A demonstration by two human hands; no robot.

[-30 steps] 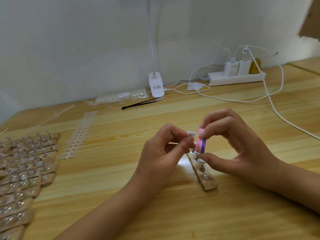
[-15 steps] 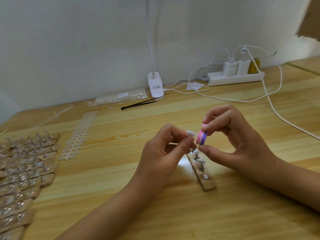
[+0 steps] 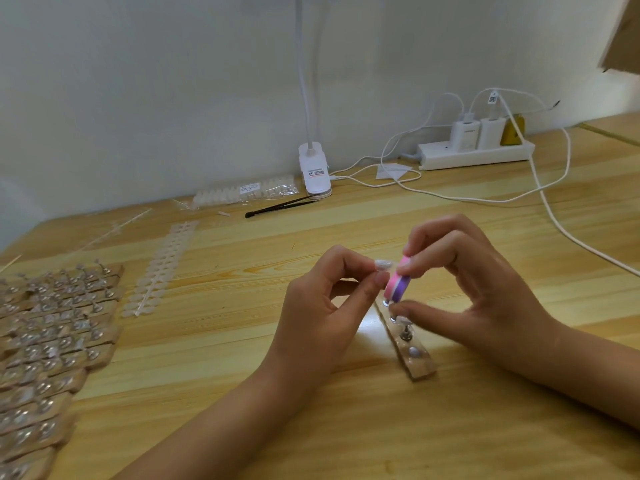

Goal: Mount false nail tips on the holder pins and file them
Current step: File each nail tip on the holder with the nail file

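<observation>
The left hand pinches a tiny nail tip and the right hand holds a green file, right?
Not quite: the head view shows the file in the right hand is pink and purple, not green. The left hand does pinch a tiny nail tip.

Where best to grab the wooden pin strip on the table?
Likely the near end of the wooden pin strip, pinched across its long edges from above. It lies flat, pins stand along its top, and the right hand with the pink-purple file hovers over the far end; the near end past the last pin is bare.
</observation>
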